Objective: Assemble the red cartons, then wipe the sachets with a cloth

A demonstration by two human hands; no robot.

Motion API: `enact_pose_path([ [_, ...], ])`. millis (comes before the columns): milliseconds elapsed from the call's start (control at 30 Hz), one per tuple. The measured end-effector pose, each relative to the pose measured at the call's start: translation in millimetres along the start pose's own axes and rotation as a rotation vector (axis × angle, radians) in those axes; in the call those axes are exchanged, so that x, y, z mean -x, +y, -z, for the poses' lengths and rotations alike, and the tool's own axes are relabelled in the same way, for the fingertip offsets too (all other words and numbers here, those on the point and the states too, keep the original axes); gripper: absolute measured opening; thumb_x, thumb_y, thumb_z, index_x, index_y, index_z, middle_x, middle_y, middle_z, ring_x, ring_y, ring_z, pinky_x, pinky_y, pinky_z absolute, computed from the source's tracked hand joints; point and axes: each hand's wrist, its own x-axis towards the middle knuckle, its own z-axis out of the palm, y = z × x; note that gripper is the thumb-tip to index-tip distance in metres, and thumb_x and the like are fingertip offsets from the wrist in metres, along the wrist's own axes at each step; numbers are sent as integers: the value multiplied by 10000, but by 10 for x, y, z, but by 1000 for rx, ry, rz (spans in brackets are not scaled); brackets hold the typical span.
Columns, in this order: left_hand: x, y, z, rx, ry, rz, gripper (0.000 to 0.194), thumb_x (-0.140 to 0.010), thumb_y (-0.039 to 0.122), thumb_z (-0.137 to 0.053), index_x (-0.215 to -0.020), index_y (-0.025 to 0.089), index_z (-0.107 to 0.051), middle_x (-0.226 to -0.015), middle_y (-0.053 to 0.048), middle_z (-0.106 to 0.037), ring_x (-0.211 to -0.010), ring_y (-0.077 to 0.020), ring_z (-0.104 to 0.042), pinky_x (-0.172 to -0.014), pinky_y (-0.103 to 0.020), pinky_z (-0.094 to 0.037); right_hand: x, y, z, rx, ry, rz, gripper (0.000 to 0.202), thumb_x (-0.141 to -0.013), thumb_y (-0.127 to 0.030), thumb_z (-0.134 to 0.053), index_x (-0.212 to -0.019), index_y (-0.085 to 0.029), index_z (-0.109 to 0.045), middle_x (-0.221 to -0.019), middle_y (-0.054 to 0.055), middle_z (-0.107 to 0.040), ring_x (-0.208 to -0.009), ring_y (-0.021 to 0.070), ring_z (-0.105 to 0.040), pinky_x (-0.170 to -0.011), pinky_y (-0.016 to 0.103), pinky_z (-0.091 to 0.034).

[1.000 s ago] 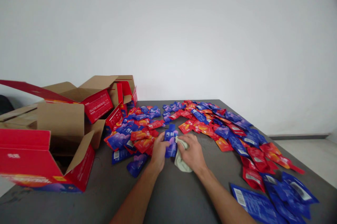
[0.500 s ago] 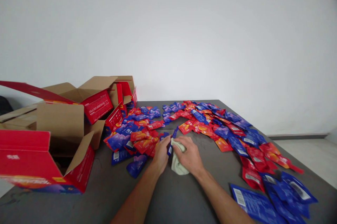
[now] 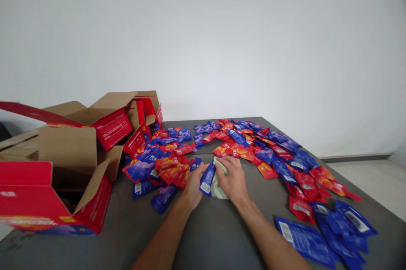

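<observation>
In the head view, my left hand (image 3: 194, 185) is closed on the left edge of a blue pouch (image 3: 207, 180), whose white barcode label faces me. My right hand (image 3: 233, 179) grips a pale green cloth (image 3: 218, 189) and presses it against the pouch's right side near the top. Both hands are just above the middle of the table. A heap of red and blue pouches (image 3: 173, 173) lies close to the left of my left hand. One blue pouch (image 3: 163, 197) sits apart at the heap's near edge.
On the left stand open red cardboard boxes, the nearest box (image 3: 28, 194) with its flaps up. A long band of red and blue pouches (image 3: 266, 156) runs along the right side of the dark grey table (image 3: 218, 236). Several blue pouches (image 3: 336, 232) lie at the near right.
The blue pouch has turned from nearly edge-on to show its barcode side. My right hand and the cloth have shifted slightly up and right. The view has moved a little.
</observation>
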Motion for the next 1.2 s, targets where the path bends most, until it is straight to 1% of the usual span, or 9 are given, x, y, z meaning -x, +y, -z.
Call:
enact_pose_path([
  [100,-4,5,-13,22,-3,-25,342,-833,404,-649,-983,114,-747,-998,-117,-756,-1025,-265,-681,-956,-358,-497,16,-5,-6,-5,-57,39,211,-888,-236,-593,-1042,-226,-737,-1065,77,-676,-1016,232,-569,-934,392,-471],
  [300,-62,81,37,51,84,-157,237,-772,320,-691,-909,137,-756,-973,-70,-761,-1001,-218,-680,-945,-309,-491,165,-186,-94,-87,-418,213,247,-828,-128,-624,-1004,-262,-734,-1034,24,-696,-1018,199,-579,-956,351,-437],
  [433,-78,60,71,-65,99,-228,277,-771,315,-666,-966,142,-761,-1018,-73,-754,-1015,-216,-671,-947,-314,-482,164,-239,-47,-80,-494,219,248,-816,-128,-623,-993,-263,-733,-1042,16,-702,-1043,191,-580,-965,331,-426],
  [567,-34,43,57,-277,129,-302,384,-710,220,-653,-1079,173,-750,-1069,-68,-742,-1054,-229,-648,-916,-305,-481,108,-135,4,89,-459,156,226,-809,-119,-592,-932,-247,-731,-1007,34,-701,-982,207,-581,-948,362,-420],
  [733,27,110,12,-420,180,-339,493,-701,222,-623,-1184,201,-715,-1004,-53,-741,-893,-190,-664,-753,-252,-485,72,98,32,395,-352,14,178,-817,-158,-576,-843,-216,-742,-938,119,-690,-947,278,-529,-833,419,-440],
  [867,32,163,26,-383,222,-357,586,-656,165,-616,-1234,235,-681,-946,-27,-738,-781,-161,-660,-664,-234,-473,73,94,27,465,-198,15,218,-812,-154,-563,-935,-198,-737,-1155,142,-659,-1137,365,-447,-907,526,-413],
  [1033,0,279,154,-443,332,-501,724,-589,42,-582,-1273,270,-638,-1230,-21,-679,-1118,-233,-619,-930,-323,-484,187,-184,-136,224,-312,114,373,-859,-98,-455,-1159,-141,-672,-1204,137,-643,-1149,277,-515,-1040,435,-420],
  [1100,-13,354,216,-650,375,-594,766,-608,26,-541,-1339,252,-584,-1386,-28,-586,-1316,-243,-490,-1108,-359,-365,260,-283,-226,172,-392,94,421,-861,-136,-487,-1261,-143,-617,-1284,141,-613,-1191,279,-527,-1070,436,-411],
  [1200,-9,466,301,-1071,452,-629,828,-641,23,-502,-1451,187,-448,-1529,-76,-428,-1443,-253,-318,-1198,-379,-220,344,-364,-333,154,-497,36,581,-836,-228,-582,-1397,-103,-500,-1437,183,-502,-1337,309,-443,-1143,458,-344],
])
